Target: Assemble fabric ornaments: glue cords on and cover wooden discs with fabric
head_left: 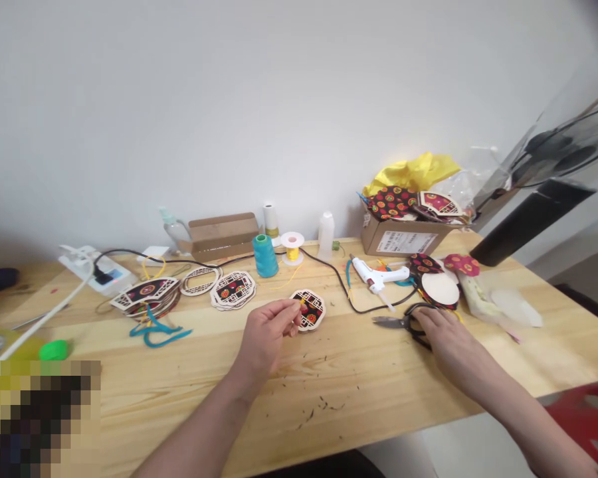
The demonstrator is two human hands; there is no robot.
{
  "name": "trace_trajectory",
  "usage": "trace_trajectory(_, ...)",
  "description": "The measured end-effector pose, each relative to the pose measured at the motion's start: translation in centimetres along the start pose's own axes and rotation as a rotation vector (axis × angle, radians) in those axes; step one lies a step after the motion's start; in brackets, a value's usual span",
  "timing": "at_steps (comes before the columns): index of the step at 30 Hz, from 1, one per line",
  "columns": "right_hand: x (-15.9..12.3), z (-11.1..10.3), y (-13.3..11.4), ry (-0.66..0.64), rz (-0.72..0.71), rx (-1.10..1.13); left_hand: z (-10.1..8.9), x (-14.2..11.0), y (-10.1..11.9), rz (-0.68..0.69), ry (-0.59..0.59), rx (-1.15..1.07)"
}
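Observation:
In the head view my left hand (pixel 274 328) is closed in a pinch at the left edge of a wooden lattice ornament (pixel 315 315) with dark, red-flowered fabric behind its openings. A bit of yellow thread (pixel 303 303) shows at the fingertips; the fingers hide part of the ornament. Farther right, my right hand (pixel 446 335) has its fingers curled over the black handles of a pair of scissors (pixel 398 322). The scissors lie on the table, blades pointing left. Behind them rests a white glue gun (pixel 379 273). Beyond the ornament stands a spool of yellow thread (pixel 292 252).
A teal thread cone (pixel 265 257), stacked lattice pieces (pixel 233 290) and fan-shaped ornaments (pixel 147 295) with teal cord stand left. A cardboard box (pixel 398 236) of fabric is at the back right. A black cable (pixel 336 275) crosses the wooden table (pixel 204 372). Dark scraps lie in front.

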State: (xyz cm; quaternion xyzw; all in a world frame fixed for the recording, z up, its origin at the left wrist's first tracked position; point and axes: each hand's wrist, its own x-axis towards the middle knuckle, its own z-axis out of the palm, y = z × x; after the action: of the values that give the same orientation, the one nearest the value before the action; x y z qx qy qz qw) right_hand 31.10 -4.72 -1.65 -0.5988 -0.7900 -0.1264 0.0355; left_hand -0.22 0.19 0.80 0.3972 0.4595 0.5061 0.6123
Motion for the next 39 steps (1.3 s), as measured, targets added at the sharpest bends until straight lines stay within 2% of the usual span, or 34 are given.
trace_trajectory(5,-0.1,-0.1,0.5,-0.018,0.001,0.081,-0.1,-0.3,0.5,0.031,0.012,0.019)
trace_trajectory(10,-0.8,-2.2,0.2,-0.117,0.026,0.418,-0.4,-0.9,1.8,0.081,0.009,0.098)
trace_trajectory(12,-0.1,-3.6,-1.1,-0.139,0.039,0.634,-0.6,-0.9,2.1,0.102,0.013,0.166)
trace_trajectory(14,1.2,-4.6,-3.0,-0.134,0.111,0.891,-0.8,-0.6,2.1,0.120,0.030,0.216)
trace_trajectory(17,4.1,-5.3,-6.1,-0.130,0.214,1.324,-0.7,-0.1,1.7,0.147,0.068,0.257)
trace_trajectory(20,7.3,-5.5,-8.5,-0.156,0.247,1.508,-0.6,0.4,1.2,0.172,0.094,0.294)
trace_trajectory(23,10.2,-5.6,-9.7,-0.159,0.199,1.521,-0.8,0.8,0.9,0.198,0.103,0.309)
trace_trajectory(26,11.7,-5.1,-10.2,-0.139,0.145,1.424,-1.2,1.1,0.6,0.218,0.105,0.299)
trace_trajectory(30,11.5,-3.7,-10.9,-0.209,0.114,1.321,-1.9,1.1,0.2,0.216,0.090,0.272)
trace_trajectory(32,11.0,-3.2,-11.2,-0.204,0.089,1.282,-2.0,1.1,0.0,0.207,0.089,0.254)
trace_trajectory(39,10.6,-2.0,-11.5,-0.020,-0.028,1.009,-2.2,1.4,-0.2,0.210,0.114,0.234)
